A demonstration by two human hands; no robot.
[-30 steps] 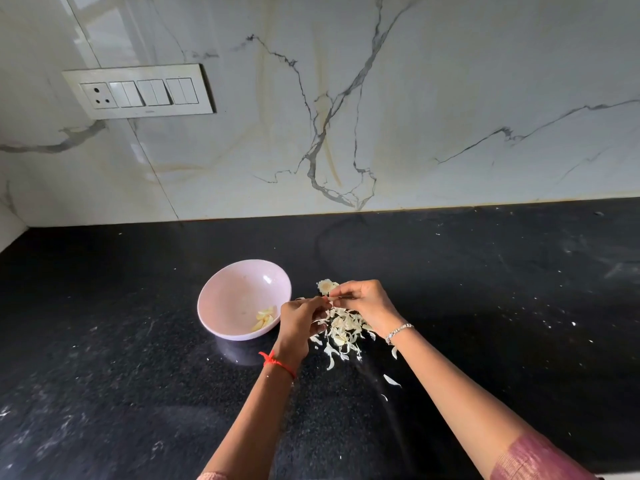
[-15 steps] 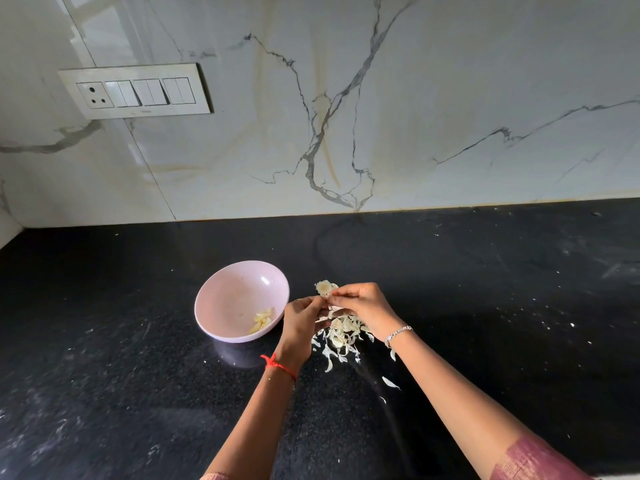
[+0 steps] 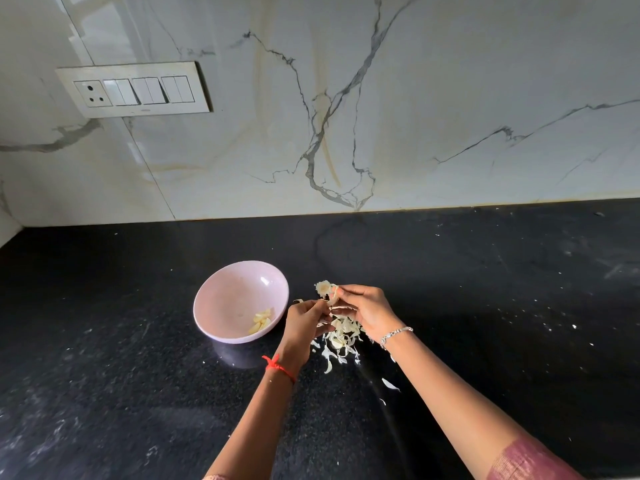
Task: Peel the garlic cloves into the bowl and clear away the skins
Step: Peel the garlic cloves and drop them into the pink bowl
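The garlic clove (image 3: 331, 295) was held up between the fingertips of the 2 hands, just above the pile of skins (image 3: 341, 337) and just right of the bowl (image 3: 221, 299). A pale papery flap (image 3: 322, 288) stuck out from its far side, though how much skin still clung to the rest was too small to tell. The right hand (image 3: 367, 310) gripped the clove from the right with curled fingers, and the left hand (image 3: 304, 320) came in from the near left, its fingers curled to the same spot, so neither hand was free. The step looked like stripping the skin. It would go best with 1 hand keeping the clove steady while the other caught the loose flap and drew it along the clove's length in a single strip. Working low over the pile should let the strip fall there rather than scatter. The bare clove would then need only a short move left into the bowl, where a few peeled cloves (image 3: 261, 321) lay against the near wall. Stray flakes (image 3: 389, 384) already dotted the dark surface (image 3: 138, 375) near the right forearm, so they would need gathering with the pile later.
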